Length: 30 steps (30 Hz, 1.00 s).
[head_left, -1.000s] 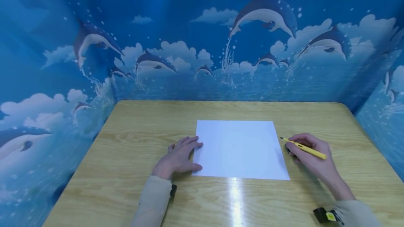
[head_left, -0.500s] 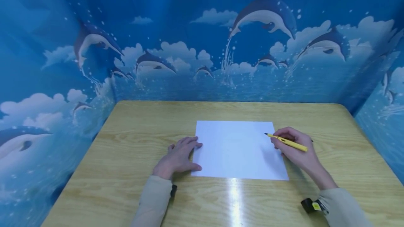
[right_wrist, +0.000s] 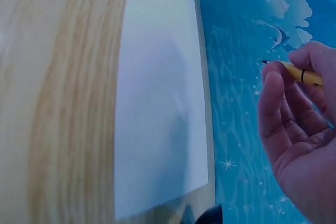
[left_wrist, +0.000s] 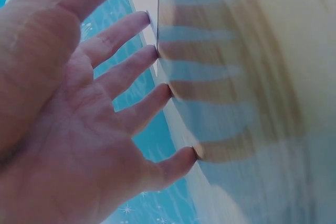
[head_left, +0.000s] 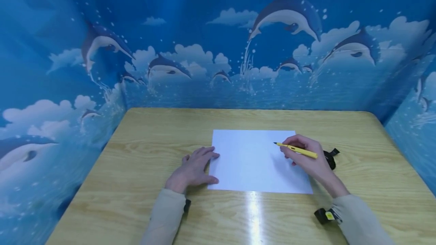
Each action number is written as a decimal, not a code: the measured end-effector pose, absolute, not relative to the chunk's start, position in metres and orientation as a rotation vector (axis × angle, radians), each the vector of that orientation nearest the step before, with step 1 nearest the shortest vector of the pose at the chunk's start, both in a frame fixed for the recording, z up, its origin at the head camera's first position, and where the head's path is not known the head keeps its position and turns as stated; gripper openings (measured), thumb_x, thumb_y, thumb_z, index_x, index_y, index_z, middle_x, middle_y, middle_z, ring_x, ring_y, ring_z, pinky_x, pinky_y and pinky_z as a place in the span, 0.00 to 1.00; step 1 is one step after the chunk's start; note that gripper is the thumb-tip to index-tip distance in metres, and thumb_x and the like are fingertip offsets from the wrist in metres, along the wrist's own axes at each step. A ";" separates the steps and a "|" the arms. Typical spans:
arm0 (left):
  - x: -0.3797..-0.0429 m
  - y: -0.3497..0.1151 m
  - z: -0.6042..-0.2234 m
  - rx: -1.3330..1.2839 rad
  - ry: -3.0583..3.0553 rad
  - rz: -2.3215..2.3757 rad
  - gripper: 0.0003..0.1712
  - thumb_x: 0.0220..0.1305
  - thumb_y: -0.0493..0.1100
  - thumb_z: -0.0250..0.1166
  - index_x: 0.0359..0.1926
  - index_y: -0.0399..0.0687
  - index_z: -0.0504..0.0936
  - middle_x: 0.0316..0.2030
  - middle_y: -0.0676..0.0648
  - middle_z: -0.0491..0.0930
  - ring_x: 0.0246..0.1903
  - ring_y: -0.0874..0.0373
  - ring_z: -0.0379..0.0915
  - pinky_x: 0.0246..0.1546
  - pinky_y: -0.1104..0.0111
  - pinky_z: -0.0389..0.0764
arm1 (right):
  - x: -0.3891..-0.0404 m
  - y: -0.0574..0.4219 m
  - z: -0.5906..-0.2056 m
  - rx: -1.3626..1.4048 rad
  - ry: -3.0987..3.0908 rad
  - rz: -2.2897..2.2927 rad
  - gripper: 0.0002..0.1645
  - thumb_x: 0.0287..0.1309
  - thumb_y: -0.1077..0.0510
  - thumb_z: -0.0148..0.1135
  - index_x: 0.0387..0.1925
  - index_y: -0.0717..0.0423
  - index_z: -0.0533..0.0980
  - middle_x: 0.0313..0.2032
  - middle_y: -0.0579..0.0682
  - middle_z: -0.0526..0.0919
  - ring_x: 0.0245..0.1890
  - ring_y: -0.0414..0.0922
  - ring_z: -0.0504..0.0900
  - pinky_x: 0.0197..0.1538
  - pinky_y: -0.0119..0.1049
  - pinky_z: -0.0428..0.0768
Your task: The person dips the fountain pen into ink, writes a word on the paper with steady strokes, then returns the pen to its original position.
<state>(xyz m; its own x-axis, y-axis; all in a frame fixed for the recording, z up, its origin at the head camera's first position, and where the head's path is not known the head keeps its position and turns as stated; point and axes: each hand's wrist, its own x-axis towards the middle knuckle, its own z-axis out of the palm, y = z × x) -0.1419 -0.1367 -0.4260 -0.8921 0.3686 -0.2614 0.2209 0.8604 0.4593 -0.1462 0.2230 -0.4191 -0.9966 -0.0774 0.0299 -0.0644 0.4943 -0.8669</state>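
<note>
A blank white sheet of paper (head_left: 248, 162) lies flat on the wooden table. My left hand (head_left: 192, 169) rests at its left edge, fingers spread, with some fingertips and the thumb over the paper. Seen from the left wrist, that hand (left_wrist: 100, 124) stands with its fingertips down on the surface. My right hand (head_left: 308, 158) pinches a yellow pen (head_left: 301, 151) between thumb and fingers, its dark tip pointing left above the right part of the sheet. The right wrist view shows the pen (right_wrist: 304, 75) raised clear of the paper (right_wrist: 160, 103).
The light wooden table (head_left: 153, 135) extends around the sheet on all sides. A small black object (head_left: 329, 159) shows behind my right hand, partly hidden by it. Blue curtains (head_left: 190, 14) printed with dolphins enclose the table at the back and sides.
My right hand has moved left with the pen, from beside the sheet to over its right part. The black object has come into sight behind it. My left hand has stayed put.
</note>
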 end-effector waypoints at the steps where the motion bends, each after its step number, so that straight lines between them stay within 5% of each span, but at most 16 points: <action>1: -0.142 -0.137 -0.427 0.446 2.692 0.607 0.43 0.58 0.56 0.76 0.72 0.59 0.71 0.80 0.50 0.57 0.80 0.42 0.48 0.73 0.30 0.50 | -0.147 0.222 -0.420 -0.125 2.696 -1.569 0.20 0.65 0.46 0.69 0.47 0.56 0.80 0.37 0.62 0.88 0.31 0.51 0.85 0.30 0.37 0.86; 30: -0.146 -0.138 -0.424 0.465 2.673 0.535 0.49 0.52 0.60 0.79 0.73 0.58 0.70 0.80 0.51 0.56 0.80 0.42 0.47 0.71 0.29 0.52 | -0.176 0.177 -0.435 -0.216 2.472 -1.684 0.18 0.64 0.50 0.70 0.48 0.57 0.82 0.38 0.64 0.88 0.33 0.49 0.88 0.31 0.37 0.87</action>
<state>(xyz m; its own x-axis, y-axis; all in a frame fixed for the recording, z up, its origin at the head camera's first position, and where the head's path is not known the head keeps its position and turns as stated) -0.1460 -0.1385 -0.4236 -0.8756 0.3848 -0.2919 0.2429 0.8732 0.4224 -0.1762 0.1772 -0.4347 -0.9795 -0.1981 -0.0366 -0.0385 0.3622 -0.9313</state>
